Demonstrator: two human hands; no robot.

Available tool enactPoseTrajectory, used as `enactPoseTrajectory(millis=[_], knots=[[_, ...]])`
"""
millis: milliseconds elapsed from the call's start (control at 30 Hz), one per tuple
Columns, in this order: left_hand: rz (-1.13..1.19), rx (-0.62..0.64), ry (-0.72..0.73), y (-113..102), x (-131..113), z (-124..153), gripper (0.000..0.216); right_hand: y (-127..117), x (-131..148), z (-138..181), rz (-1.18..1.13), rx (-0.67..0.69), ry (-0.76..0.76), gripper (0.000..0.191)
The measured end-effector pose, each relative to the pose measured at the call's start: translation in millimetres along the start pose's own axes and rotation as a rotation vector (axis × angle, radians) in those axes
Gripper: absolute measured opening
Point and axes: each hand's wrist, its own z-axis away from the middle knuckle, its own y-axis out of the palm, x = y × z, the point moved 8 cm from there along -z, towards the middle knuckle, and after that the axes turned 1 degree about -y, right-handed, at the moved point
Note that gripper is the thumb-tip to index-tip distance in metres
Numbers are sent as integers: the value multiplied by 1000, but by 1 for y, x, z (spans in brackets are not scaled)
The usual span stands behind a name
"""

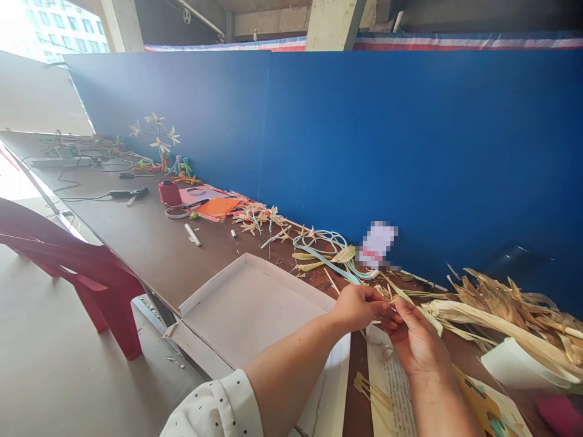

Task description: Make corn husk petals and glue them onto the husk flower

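Note:
My left hand and my right hand meet over the right part of the table, fingertips pinched close together. Between them shows a thin pale stem, partly covered by the fingers; which hand grips which part of it is hard to see. Just behind the hands lie a light blue cord and pale green corn husks. Long dried corn husks spread out to the right of my right hand. Under the hands is a sheet with handwriting.
An open white cardboard box lies left of my arms. A white bowl stands at the right. Husk flowers, orange paper and a red thread spool lie farther left. A blue partition borders the table; a red chair stands left.

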Motion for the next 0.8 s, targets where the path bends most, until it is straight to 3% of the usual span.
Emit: enactPoseTrajectory(millis=[233, 433, 500, 667, 800], knots=[[-78, -84, 2, -8, -4, 2, 21, 1, 4, 4, 60, -27, -58, 36], [328, 144, -16, 14, -9, 6, 16, 10, 5, 8, 22, 60, -45, 38], [357, 141, -18, 14, -13, 9, 15, 12, 6, 10, -16, 69, -18, 40], [148, -8, -49, 0, -13, 9, 11, 11, 6, 13, -103, 30, 59, 44], [-90, -97, -6, -8, -9, 4, 19, 4, 7, 9, -64, -26, -7, 38]])
